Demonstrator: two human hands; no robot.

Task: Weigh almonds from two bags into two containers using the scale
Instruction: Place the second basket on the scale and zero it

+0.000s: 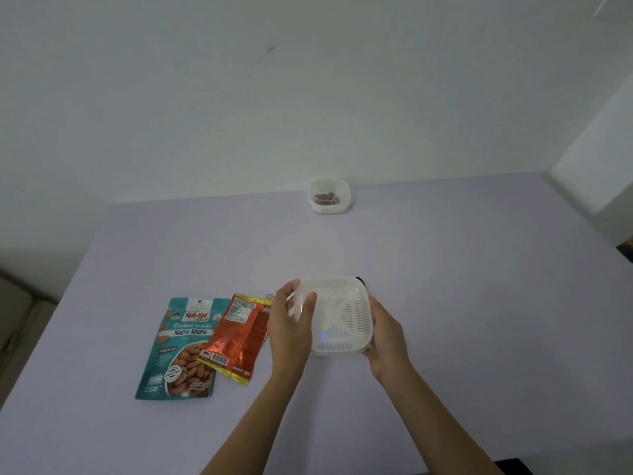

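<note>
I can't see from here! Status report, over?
Left hand, right hand grip slotted container. Far container holds almonds. Teal bag, orange bag lie left, nothing blocking.

Likely home room: bare white walls [205,97], lilac-covered table [462,269].
</note>
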